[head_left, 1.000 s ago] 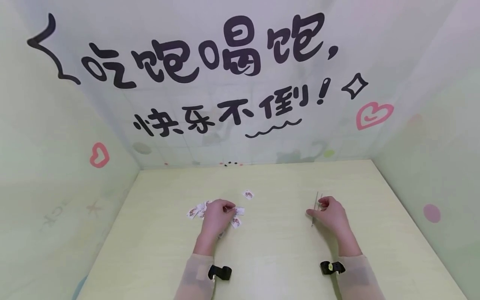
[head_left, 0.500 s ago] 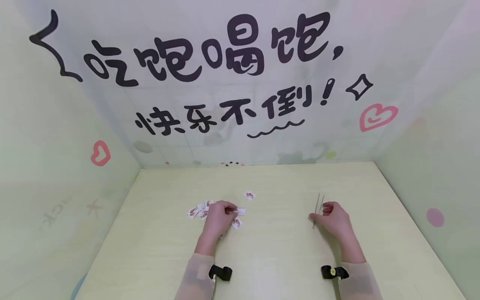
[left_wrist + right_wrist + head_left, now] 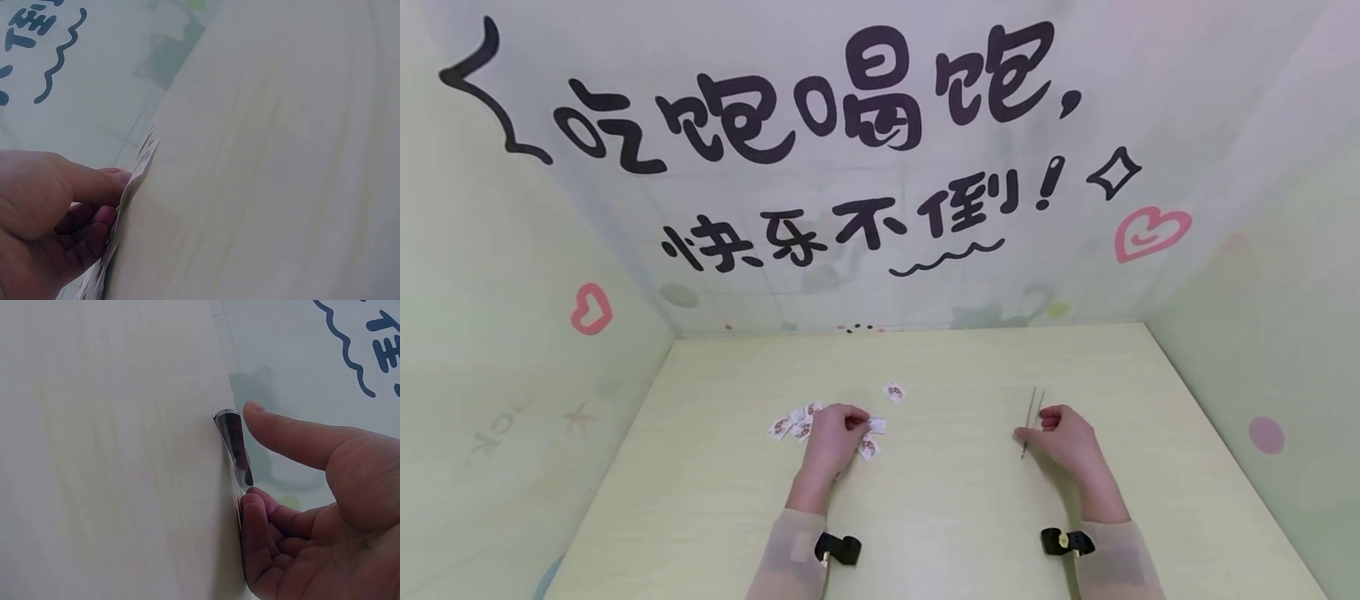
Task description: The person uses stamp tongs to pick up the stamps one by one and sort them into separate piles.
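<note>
Several small white paper cards with a printed picture point(image 3: 781, 429) lie overlapping on the table around my left hand point(image 3: 830, 437). In the left wrist view, the thumb and index finger of that hand pinch the raised edge of a paper card point(image 3: 142, 164); the hand covers part of the pile. A pair of metal tweezers point(image 3: 1032, 408) lies on the table, its two thin prongs pointing away. My right hand point(image 3: 1066, 437) is beside the tweezers, thumb and fingers spread to either side. The right wrist view shows the thumb apart from the tweezers' joined end point(image 3: 232, 434), with the fingertips at the tabletop.
One loose card point(image 3: 894, 392) lies farther back, away from the pile. The pale wooden table point(image 3: 947, 500) meets a printed back wall point(image 3: 820, 292) and a side wall at each side. A black camera band point(image 3: 838, 548) sits on each wrist.
The head view has shifted slightly. My right hand has drawn back a little beside the tweezers, its fingers showing more beside the prongs. The left hand stays at the cards.
</note>
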`<state>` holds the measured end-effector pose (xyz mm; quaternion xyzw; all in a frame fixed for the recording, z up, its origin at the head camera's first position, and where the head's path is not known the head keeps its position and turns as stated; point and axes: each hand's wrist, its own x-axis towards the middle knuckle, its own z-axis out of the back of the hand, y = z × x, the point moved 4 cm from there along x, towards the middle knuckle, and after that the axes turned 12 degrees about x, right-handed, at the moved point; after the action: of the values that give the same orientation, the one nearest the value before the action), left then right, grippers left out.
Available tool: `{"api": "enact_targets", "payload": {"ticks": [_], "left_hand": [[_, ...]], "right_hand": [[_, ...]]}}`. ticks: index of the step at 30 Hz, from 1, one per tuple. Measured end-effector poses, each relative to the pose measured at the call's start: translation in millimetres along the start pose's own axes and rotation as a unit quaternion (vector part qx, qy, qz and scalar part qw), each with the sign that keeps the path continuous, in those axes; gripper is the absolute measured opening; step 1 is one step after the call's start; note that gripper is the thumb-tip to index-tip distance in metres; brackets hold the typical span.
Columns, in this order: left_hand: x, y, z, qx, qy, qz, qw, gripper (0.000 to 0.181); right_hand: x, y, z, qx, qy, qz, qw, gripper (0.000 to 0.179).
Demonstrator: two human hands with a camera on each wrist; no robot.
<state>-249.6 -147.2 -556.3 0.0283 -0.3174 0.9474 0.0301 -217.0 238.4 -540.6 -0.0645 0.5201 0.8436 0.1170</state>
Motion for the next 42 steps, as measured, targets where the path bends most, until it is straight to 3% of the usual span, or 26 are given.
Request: {"api": "enact_targets", "payload": {"ticks": [16, 42], "left_hand": [[-1.6, -0.2, 1.2, -0.002, 0.001, -0.002, 1.0, 0.006], [-3.6, -4.2, 2.2, 0.0, 0.006, 0.0, 1.0, 0.008]], "right_hand": [[1.9, 1.6, -4.4, -0.019, 0.011, 0.031, 0.9993, 0.053], [0.3, 4.4, -3.6, -0.049, -0.004, 0.053, 0.9974, 0.039]]}}
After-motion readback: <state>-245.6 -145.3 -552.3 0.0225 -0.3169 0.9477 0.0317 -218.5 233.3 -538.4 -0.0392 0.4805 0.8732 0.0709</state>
